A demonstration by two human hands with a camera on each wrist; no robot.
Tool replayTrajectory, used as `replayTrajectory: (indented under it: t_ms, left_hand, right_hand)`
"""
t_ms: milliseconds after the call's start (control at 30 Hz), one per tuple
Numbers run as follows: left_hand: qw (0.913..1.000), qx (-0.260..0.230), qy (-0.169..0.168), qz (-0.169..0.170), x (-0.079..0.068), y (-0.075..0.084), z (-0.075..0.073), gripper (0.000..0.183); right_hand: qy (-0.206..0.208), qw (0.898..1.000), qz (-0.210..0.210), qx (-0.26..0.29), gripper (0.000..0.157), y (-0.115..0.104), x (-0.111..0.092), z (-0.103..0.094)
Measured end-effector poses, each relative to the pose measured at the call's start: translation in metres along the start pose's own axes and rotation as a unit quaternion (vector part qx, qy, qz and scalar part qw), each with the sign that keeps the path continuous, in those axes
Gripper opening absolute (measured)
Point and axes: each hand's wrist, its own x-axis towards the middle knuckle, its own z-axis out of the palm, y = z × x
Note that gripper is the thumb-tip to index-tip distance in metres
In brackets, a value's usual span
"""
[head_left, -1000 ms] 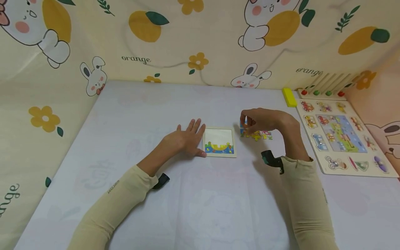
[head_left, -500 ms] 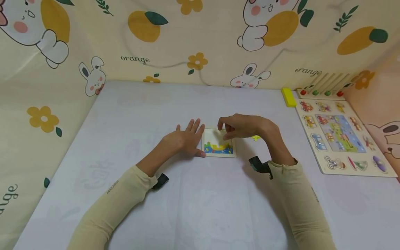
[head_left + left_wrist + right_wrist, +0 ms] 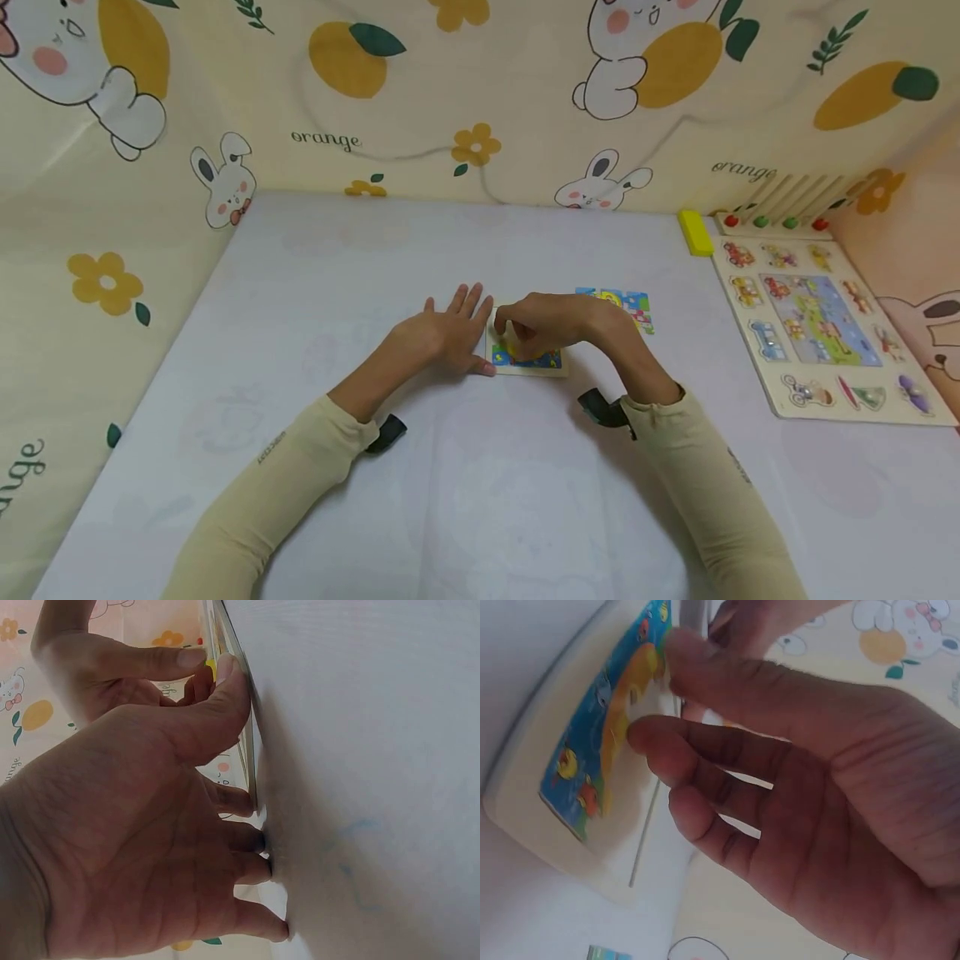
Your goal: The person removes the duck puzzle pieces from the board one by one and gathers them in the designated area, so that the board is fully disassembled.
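My left hand (image 3: 446,342) lies spread on the table, fingers straight, its thumb and fingertips at the left edge of a small jigsaw puzzle tray (image 3: 536,373). Along the tray's lower side runs a blue sea picture (image 3: 576,761) with a yellow-orange curved shape. Over the tray, my right hand (image 3: 553,321) has thumb and fingers curled down, pinching what looks like a small yellow puzzle piece (image 3: 512,335), mostly hidden by the fingers. Beyond that wrist lie several loose puzzle pieces (image 3: 639,307) on the table, partly covered by the arm.
A large wooden picture board (image 3: 765,392) lies at the right. Behind it stands a counting rack (image 3: 772,229) with rods and red and green beads, beside a yellow block (image 3: 695,233). A printed cloth (image 3: 420,108) hangs behind the white table (image 3: 480,483).
My right hand has moved left from the loose pieces to above the puzzle tray, and yellow now shows under its fingers. The left hand has stayed at the tray's left edge.
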Motion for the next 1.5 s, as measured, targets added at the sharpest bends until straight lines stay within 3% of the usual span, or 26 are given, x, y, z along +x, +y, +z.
replayTrajectory:
  t_ms: [333,733,1167,1300,1500]
  left_hand:
    - [0.9999,-0.012,-0.003,0.0,0.0,0.0,0.0,0.109]
    - [0.9999,-0.012,-0.008,0.002,0.001,0.001,-0.001,0.109]
    - [0.9997,-0.013,-0.019,0.008,0.002,0.0,-0.001,0.109]
    - [0.9999,-0.01,-0.013,0.005,0.001,0.0,-0.002,0.109]
    - [0.9999,-0.009,-0.009,-0.003,0.002,0.0,-0.002,0.109]
  right_hand:
    - [0.009,0.999,-0.023,-0.031,0.025,-0.002,0.008,0.005]
    - [0.032,0.998,-0.042,-0.019,0.034,-0.004,0.008,0.006]
    - [0.058,0.995,-0.083,-0.022,0.017,-0.004,0.005,0.005]
    - [0.073,0.995,-0.072,-0.02,0.021,-0.002,-0.001,0.0]
    - [0.086,0.996,-0.022,0.002,0.014,0.008,-0.022,-0.014]
